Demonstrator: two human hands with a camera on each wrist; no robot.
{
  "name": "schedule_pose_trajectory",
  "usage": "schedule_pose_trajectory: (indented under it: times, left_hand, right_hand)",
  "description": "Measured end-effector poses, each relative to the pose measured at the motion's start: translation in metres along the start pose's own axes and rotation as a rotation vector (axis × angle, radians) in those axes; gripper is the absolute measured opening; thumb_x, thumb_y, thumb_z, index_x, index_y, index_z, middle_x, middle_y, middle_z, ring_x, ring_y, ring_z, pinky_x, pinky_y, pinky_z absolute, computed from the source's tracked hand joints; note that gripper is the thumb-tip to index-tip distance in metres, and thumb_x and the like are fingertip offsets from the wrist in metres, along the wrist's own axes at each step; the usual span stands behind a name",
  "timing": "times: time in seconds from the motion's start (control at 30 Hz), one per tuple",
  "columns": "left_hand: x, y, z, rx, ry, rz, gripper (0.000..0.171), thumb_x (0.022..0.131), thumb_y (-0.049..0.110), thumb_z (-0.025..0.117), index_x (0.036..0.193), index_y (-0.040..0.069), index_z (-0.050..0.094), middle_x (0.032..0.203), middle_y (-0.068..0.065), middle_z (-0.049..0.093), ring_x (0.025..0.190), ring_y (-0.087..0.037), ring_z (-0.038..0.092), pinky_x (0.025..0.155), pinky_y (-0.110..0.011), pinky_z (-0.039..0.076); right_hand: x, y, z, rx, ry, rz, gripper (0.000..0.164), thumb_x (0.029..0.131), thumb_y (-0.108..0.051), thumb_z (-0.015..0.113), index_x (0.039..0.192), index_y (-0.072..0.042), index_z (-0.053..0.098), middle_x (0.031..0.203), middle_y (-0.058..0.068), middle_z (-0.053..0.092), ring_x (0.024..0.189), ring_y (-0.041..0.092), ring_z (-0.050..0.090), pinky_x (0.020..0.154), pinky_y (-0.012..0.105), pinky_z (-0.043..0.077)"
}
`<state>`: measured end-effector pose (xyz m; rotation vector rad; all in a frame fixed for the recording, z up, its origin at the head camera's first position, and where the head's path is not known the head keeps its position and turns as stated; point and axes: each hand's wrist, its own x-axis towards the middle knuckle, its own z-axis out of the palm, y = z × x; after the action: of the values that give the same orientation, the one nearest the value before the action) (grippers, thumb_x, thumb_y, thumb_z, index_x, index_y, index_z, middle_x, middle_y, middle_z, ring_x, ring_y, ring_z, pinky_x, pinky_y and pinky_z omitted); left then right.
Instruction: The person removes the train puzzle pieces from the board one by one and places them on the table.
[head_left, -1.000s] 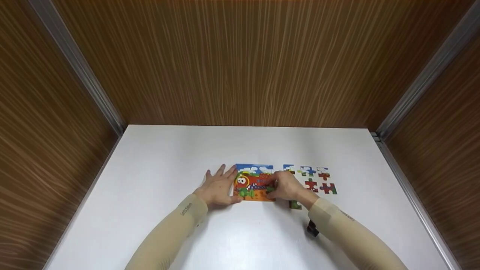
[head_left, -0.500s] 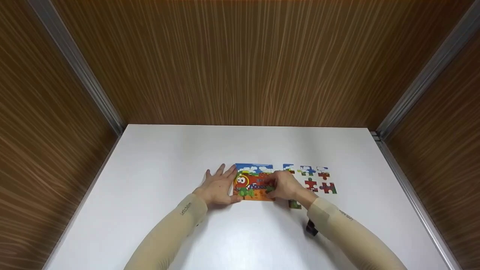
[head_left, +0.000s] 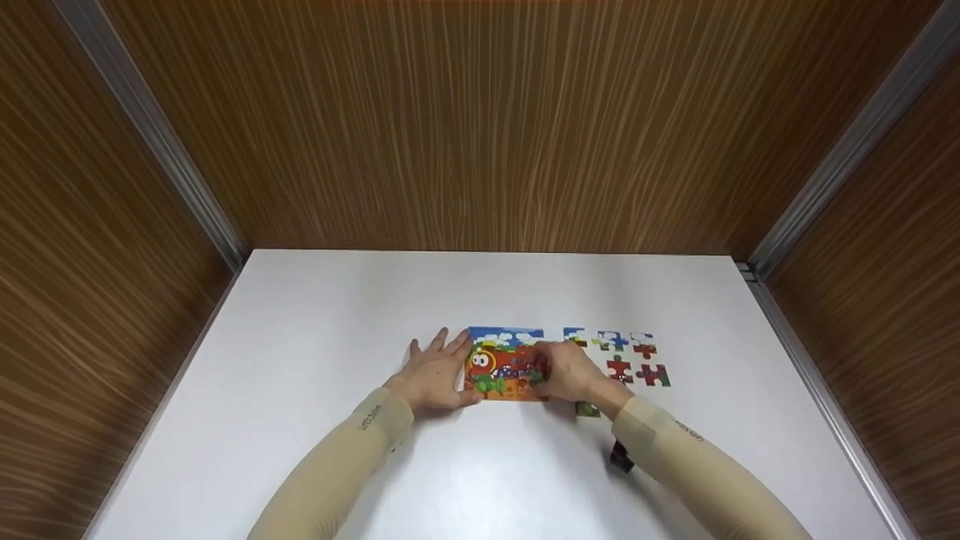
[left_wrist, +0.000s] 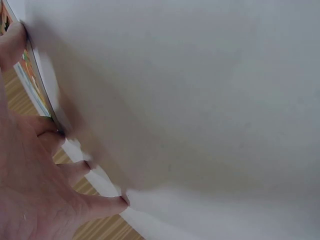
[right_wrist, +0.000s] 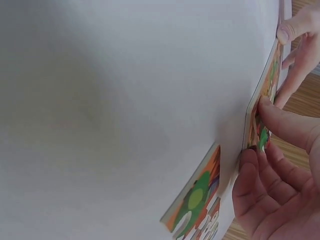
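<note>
A colourful jigsaw board [head_left: 491,371], with a red cartoon creature under a blue sky, lies on the white table. My left hand [head_left: 433,379] is spread flat at the left edge of the board, its thumb at the lower left corner. In the left wrist view the left thumb [left_wrist: 12,45] touches the board's edge. My right hand [head_left: 568,371] bends over the board's right side, hiding part of it. The right wrist view shows the right thumb [right_wrist: 287,122] and fingertips pinching a green-marked puzzle piece [right_wrist: 263,136] at the board's corner.
Several loose puzzle pieces lie right of the board, among them a red one [head_left: 654,375] and a cloud one [head_left: 643,343]. A green piece [head_left: 588,409] lies below the right hand. Wood-grain panels [head_left: 487,127] enclose the table at the back and sides.
The right fingers stay at the board's right side, with only a slight shift there. The left hand keeps its place.
</note>
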<state>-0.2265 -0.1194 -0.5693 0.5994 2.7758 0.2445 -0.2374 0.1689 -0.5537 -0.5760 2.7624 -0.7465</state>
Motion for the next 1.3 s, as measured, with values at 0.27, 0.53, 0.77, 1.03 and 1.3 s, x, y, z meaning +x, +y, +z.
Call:
schedule_pose_trajectory:
  times: [0.27, 0.53, 0.77, 1.03, 1.3]
  left_hand:
    - [0.001, 0.000, -0.001, -0.002, 0.000, -0.001, 0.115, 0.096, 0.081, 0.063, 0.181, 0.016, 0.021, 0.192, 0.000, 0.013, 0.179, -0.041, 0.013, 0.133, -0.084, 0.020]
    - [0.002, -0.003, 0.000, -0.016, 0.014, -0.015, 0.115, 0.094, 0.077, 0.067, 0.181, 0.015, 0.023, 0.192, -0.002, 0.018, 0.178, -0.042, 0.016, 0.133, -0.084, 0.022]
    - [0.003, -0.004, -0.001, -0.014, 0.009, -0.023, 0.116, 0.094, 0.078, 0.067, 0.181, 0.017, 0.021, 0.192, 0.000, 0.016, 0.178, -0.042, 0.015, 0.133, -0.084, 0.021]
    - [0.001, -0.005, -0.003, -0.022, 0.010, -0.018, 0.115, 0.095, 0.077, 0.067, 0.181, 0.017, 0.021, 0.192, 0.000, 0.016, 0.179, -0.041, 0.014, 0.133, -0.084, 0.020]
    - [-0.001, -0.005, -0.003, -0.043, 0.018, -0.008, 0.115, 0.095, 0.076, 0.068, 0.181, 0.016, 0.022, 0.192, -0.001, 0.018, 0.178, -0.042, 0.014, 0.133, -0.084, 0.019]
  right_hand:
    - [-0.003, 0.008, -0.007, 0.158, 0.007, -0.041, 0.021, 0.096, -0.004, 0.084, 0.114, -0.010, 0.076, 0.097, 0.006, 0.076, 0.080, 0.013, 0.065, 0.068, 0.026, 0.054]
    - [-0.014, 0.023, -0.025, 0.328, -0.017, -0.086, 0.014, 0.101, -0.001, 0.074, 0.115, -0.003, 0.074, 0.094, 0.014, 0.077, 0.074, 0.021, 0.069, 0.057, 0.022, 0.051]
    - [-0.026, 0.035, -0.045, 0.439, -0.045, -0.066, 0.016, 0.102, 0.001, 0.073, 0.117, -0.002, 0.072, 0.099, 0.019, 0.077, 0.082, 0.023, 0.071, 0.063, 0.022, 0.056]
    - [-0.048, 0.057, -0.066, 0.424, 0.026, -0.025, 0.016, 0.102, -0.001, 0.075, 0.118, -0.001, 0.073, 0.098, 0.021, 0.076, 0.076, 0.015, 0.064, 0.063, 0.022, 0.054]
    - [-0.069, 0.090, -0.082, 0.447, 0.046, 0.055, 0.020, 0.102, -0.004, 0.077, 0.120, 0.004, 0.074, 0.097, 0.015, 0.077, 0.078, 0.013, 0.065, 0.064, 0.026, 0.058]
